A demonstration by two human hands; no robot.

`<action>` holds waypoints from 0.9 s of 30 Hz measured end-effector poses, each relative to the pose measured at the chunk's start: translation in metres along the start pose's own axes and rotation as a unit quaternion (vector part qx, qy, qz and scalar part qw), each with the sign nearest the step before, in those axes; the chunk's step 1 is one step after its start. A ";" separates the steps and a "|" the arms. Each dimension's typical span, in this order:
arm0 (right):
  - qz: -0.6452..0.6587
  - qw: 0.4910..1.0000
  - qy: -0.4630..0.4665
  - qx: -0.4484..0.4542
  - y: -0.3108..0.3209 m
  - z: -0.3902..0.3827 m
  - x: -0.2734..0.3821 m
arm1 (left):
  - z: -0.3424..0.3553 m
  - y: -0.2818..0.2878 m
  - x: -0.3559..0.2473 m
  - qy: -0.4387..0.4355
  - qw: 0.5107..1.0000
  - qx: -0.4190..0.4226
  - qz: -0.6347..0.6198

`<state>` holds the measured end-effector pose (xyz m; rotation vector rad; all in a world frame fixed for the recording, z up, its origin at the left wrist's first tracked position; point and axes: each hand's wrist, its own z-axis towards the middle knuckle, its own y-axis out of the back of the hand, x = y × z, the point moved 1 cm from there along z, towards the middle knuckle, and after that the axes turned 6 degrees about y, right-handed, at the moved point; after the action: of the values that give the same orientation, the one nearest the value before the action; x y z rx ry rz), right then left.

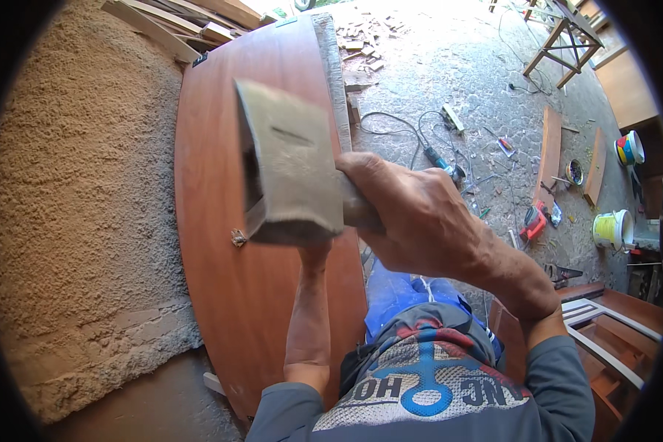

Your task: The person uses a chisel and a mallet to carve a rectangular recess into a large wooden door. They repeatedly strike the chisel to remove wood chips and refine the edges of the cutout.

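Observation:
My right hand (pixel 416 210) grips the handle of a hatchet, its broad, dull metal head (pixel 291 162) raised close to the camera and slightly blurred. My left hand (pixel 313 249) is mostly behind that head, low over a long reddish-brown wooden board (pixel 221 140); its fingers and anything they hold are hidden. A small crumpled-looking metal piece (pixel 238 237) lies on the board, left of my left hand. The board stretches away from me along a rough plastered wall (pixel 81 191).
Scrap wood (pixel 365 44), a teal grinder (pixel 438 162) with cords, a red planer (pixel 534 221), loose planks (pixel 549 147) and buckets (pixel 608 230) lie on the rough floor. A wooden stand (pixel 560 44) is at the far right; wooden furniture (pixel 615 331) is beside me on the right.

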<state>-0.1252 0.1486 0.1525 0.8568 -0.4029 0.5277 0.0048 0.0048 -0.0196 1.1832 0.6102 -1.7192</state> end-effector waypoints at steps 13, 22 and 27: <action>0.102 0.951 -0.277 0.094 -0.043 -0.110 -0.054 | -0.020 0.006 -0.005 0.012 0.999 0.003 -0.041; 0.081 0.839 -0.530 0.094 -0.048 -0.299 -0.086 | 0.016 0.026 -0.044 0.174 0.949 0.144 0.218; 0.069 0.777 -0.622 0.071 -0.048 -0.403 -0.073 | -0.036 0.036 0.047 0.048 0.788 0.343 0.508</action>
<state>-0.1058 0.4228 -0.1551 1.2583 -1.6746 0.0334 0.0481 -0.0024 -0.0733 1.6591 -0.6324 -0.8957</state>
